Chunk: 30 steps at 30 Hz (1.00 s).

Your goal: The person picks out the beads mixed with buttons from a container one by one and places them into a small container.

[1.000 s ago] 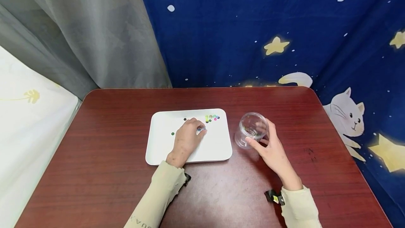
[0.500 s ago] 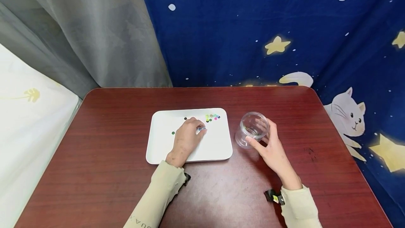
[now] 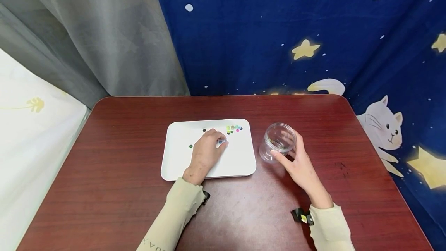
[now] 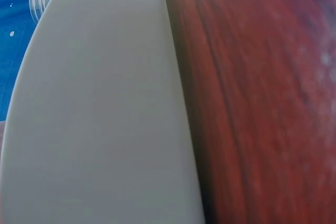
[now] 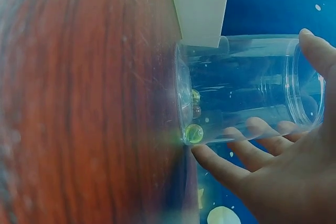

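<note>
On the white tray [image 3: 177, 162], my left hand [image 3: 205, 151] lies palm down. Its thumb and fingers curl round small bluish glass marbles [image 3: 220, 141], partly hidden by the fingers. Right of the tray is a clear plastic jar [image 3: 270, 148], its mouth uncovered. My right hand [image 3: 299, 162] grips the jar's right side, with the thumb at the near side by the rim. In the right wrist view several marbles [image 5: 194, 133], yellow-green and reddish, lie at the jar's bottom. The left wrist view has only the tray's side and the table, not the left fingers.
A cluster of coloured marbles [image 3: 232, 129] lies in the tray's far right corner. Two dark green marbles [image 3: 190, 146] sit apart on its left half. The tray and jar are on a reddish-brown wooden table [image 3: 115, 158]. Curtains [image 3: 244, 30] hang behind it.
</note>
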{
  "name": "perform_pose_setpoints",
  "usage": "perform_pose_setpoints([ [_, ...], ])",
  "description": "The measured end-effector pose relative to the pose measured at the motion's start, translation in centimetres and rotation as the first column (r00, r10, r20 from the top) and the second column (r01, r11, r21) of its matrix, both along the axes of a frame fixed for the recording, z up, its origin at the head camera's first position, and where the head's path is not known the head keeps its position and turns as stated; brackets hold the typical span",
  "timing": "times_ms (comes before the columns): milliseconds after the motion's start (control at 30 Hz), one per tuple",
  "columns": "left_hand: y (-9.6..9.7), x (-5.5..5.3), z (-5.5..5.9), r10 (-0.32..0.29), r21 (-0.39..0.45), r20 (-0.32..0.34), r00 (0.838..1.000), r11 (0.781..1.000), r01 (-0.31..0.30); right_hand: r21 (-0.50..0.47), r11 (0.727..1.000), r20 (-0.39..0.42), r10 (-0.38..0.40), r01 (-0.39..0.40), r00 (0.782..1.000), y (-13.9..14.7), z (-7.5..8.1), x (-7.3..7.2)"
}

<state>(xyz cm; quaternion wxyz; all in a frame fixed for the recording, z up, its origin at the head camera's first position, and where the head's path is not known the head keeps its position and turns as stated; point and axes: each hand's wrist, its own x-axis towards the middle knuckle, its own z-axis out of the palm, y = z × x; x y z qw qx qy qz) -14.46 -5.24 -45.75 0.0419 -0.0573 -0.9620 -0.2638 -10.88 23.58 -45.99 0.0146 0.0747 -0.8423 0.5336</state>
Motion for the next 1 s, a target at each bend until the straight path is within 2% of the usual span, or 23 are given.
perform_pose_setpoints([
  [500,0.27,0.27,0.3,0.003,0.012,-0.022,1.0,1.0,-0.002,-0.013,1.0,0.002,0.008,-0.008,1.0,0.06,-0.25,-0.02],
  [1000,0.56,0.45,0.58,0.001,0.037,-0.075,0.997,0.999,0.002,-0.023,1.0,0.017,0.014,-0.014,1.0,0.13,-0.27,-0.13],
])
